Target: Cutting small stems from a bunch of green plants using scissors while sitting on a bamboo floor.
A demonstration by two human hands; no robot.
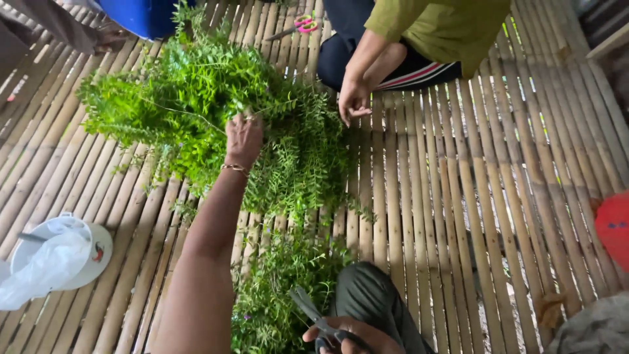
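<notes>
Left hand (244, 136) is stretched out onto the big pile of leafy green sprigs (196, 105) on the bamboo slat floor (458, 216); fingers (247, 119) curled into the foliage, gripping a stem or small bunch, exact stem hidden by leaves; gold bracelet (234, 168) on the wrist. Right hand (350, 334) sits at the bottom edge by the knee, clenched around the handles of grey scissors (311, 311); blades point up-left and look slightly parted.

Progress, as a judgement: early to mid; the big pile looks bulky and unsorted; a smaller heap of sprigs (278, 288) lies near the knee just beside the scissors, with a few tiny purple flowers in it; cannot tell whether that heap is trimmed stock or offcuts. No tied bundles visible.

Containers: white bucket (95, 252) at lower left, well apart from the pile; a pale plastic bag (39, 269) is draped in and over it; contents hidden. Blue tub (147, 16) at top edge, inside out of view; red object (616, 226) at right edge, cropped, kind unclear.

Another person sits opposite in an olive shirt; their hand (354, 101) rests at the pile's right edge, fingers loose; pink-handled scissors (303, 25) lie on the floor near them, untouched.
</notes>
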